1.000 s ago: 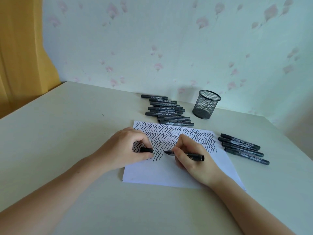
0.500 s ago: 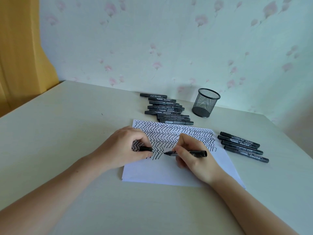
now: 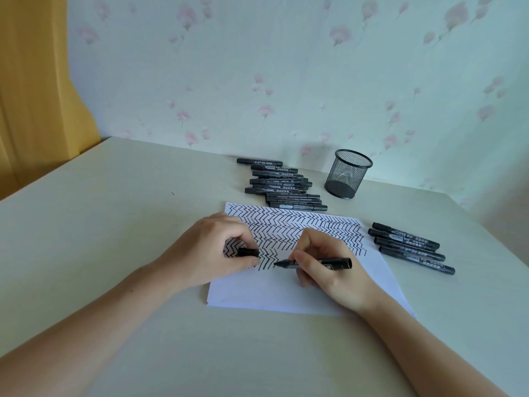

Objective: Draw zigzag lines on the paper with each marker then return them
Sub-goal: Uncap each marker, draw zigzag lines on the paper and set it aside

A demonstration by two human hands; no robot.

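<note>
The uncapped marker (image 3: 315, 262) lies pinched in the right hand (image 3: 329, 267), its tip touching the paper (image 3: 286, 293) at the centre of the worktop (image 3: 114, 224), while the left hand (image 3: 211, 253) pinches the cap (image 3: 248, 252) and rests on the sheet. Zigzag rows fill the paper's upper part, the lowest row only partly drawn and the near strip blank. A heap of markers (image 3: 283, 187) at 12 o'clock is probably done with, and four markers (image 3: 412, 247) at 3 o'clock probably wait, with the mesh holder (image 3: 347, 173) at 1 o'clock looking empty.
</note>
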